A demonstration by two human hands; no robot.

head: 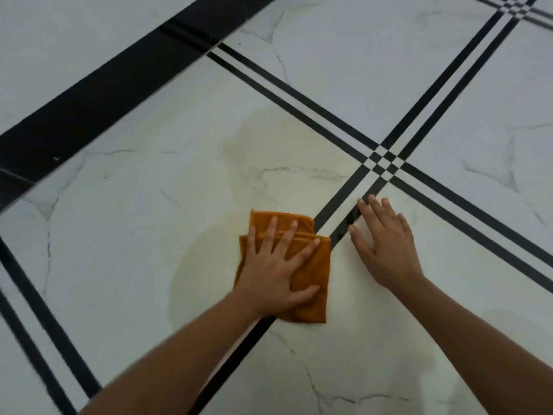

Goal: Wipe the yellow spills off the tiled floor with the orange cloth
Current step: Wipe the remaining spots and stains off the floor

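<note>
Left hand [273, 277] flat, fingers splayed, pressing folded orange cloth [311, 271] at lower centre; yellow spill [269, 139] lies up-frame, beyond fingertips. Right hand [386, 247] flat, empty, on tiled floor [119, 235].

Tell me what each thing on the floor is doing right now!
orange cloth: folded, pressed flat under the left hand.
left hand: fingers spread, palm down on the cloth.
right hand: open, flat on bare tile, holding nothing.
yellow spill: faint smear, not yet wiped off.
tiled floor: stained around the cloth.
</note>
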